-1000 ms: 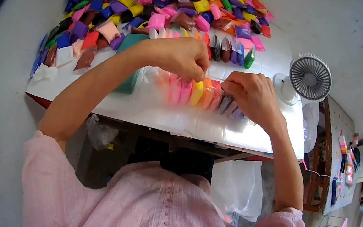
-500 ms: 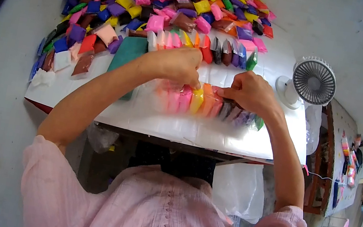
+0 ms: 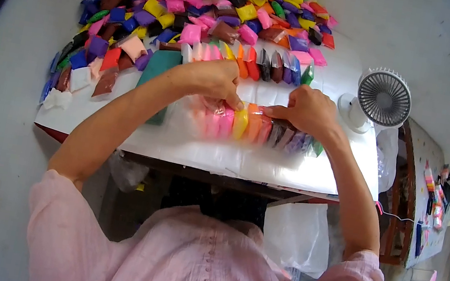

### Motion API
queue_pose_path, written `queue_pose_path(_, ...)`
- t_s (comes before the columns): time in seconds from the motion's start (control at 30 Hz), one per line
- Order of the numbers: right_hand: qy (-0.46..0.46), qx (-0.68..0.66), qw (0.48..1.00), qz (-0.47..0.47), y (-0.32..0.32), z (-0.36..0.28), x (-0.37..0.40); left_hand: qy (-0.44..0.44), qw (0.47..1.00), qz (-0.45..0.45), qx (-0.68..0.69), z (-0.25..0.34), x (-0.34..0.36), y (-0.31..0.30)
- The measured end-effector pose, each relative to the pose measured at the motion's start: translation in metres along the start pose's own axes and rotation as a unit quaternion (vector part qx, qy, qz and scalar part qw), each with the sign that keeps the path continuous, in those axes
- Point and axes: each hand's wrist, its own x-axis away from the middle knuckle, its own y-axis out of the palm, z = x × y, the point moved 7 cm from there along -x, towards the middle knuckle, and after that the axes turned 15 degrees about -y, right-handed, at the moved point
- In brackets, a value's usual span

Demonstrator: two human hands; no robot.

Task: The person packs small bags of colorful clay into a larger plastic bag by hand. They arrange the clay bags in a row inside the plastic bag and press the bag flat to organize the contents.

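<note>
In front of me on the white table top lies a row of small clear packets [image 3: 252,128] with coloured contents, running from pale orange and pink through yellow, orange and red to dark ones and green. My left hand [image 3: 217,81] is closed over the row's left part, its thumb tip at the top of the yellow packet [image 3: 240,124]. On the right, my right hand [image 3: 307,111] has curled fingers and presses its thumb onto the top edge near the red packet [image 3: 264,130]. Both palms' undersides are hidden.
Behind stands a second row of similar packets [image 3: 252,63]. Farther back is a large pile of coloured packets [image 3: 201,1]. A teal board [image 3: 159,67] lies left, partly under my left forearm. A white fan [image 3: 383,97] stands at the right table edge.
Both hands and the near row have shifted slightly left in view. My right thumb has slid a little left along the tops. The rest of the scene shifts slightly with the camera.
</note>
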Motion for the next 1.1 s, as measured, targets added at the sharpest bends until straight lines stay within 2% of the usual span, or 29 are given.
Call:
queue_pose_path(0.1, -0.008, -0.048, 0.999, -0.009, -0.003, 0.013, 0.005, 0.032, 0.998, 0.022, -0.055, -0.003, -0.010, -0.001)
queue_pose_path(0.23, -0.006, -0.114, 0.993, -0.009, -0.006, 0.011, 0.011, 0.034, 0.998, -0.004, -0.050, -0.004, -0.011, 0.000)
queue_pose_path(0.3, -0.023, -0.099, 0.995, 0.000, -0.005, 0.011, 0.012, 0.037, 0.997, -0.009, -0.067, 0.001, -0.007, 0.000)
queue_pose_path(0.4, -0.020, -0.102, 0.995, 0.005, -0.003, 0.012, 0.012, 0.036, 0.996, -0.084, 0.018, 0.003, 0.004, -0.004)
queue_pose_path(0.5, -0.010, -0.100, 0.995, 0.007, -0.001, 0.013, 0.013, 0.015, 0.997, -0.011, 0.081, 0.012, 0.028, -0.027)
queue_pose_path(0.53, -0.008, -0.097, 0.995, 0.008, -0.002, 0.014, 0.013, 0.068, 0.994, 0.081, -0.026, 0.026, 0.041, -0.035)
queue_pose_path(0.57, -0.011, -0.093, 0.996, 0.008, -0.002, 0.014, 0.013, 0.119, 0.969, 0.171, -0.132, 0.042, 0.056, -0.037)
queue_pose_path(0.6, -0.014, -0.090, 0.996, 0.008, -0.002, 0.014, 0.012, 0.168, 0.923, 0.256, -0.235, 0.056, 0.070, -0.032)
queue_pose_path(0.63, -0.017, -0.087, 0.996, 0.005, -0.001, 0.013, 0.012, 0.140, 0.920, 0.295, -0.216, 0.061, 0.076, -0.021)
queue_pose_path(0.73, -0.025, -0.095, 0.995, 0.009, 0.001, 0.015, 0.009, 0.281, 0.891, 0.313, -0.168, 0.064, 0.049, 0.027)
queue_pose_path(0.83, -0.039, -0.075, 0.996, 0.031, -0.004, 0.012, 0.012, 0.166, 0.942, 0.281, -0.082, 0.051, 0.015, 0.047)
queue_pose_path(1.03, -0.074, -0.201, 0.976, -0.047, -0.010, 0.021, 0.010, 0.178, 0.928, 0.327, -0.003, 0.038, 0.019, 0.047)
queue_pose_path(1.1, -0.073, -0.187, 0.979, -0.015, -0.026, 0.024, 0.022, 0.190, 0.923, 0.335, -0.009, 0.038, 0.020, 0.047)
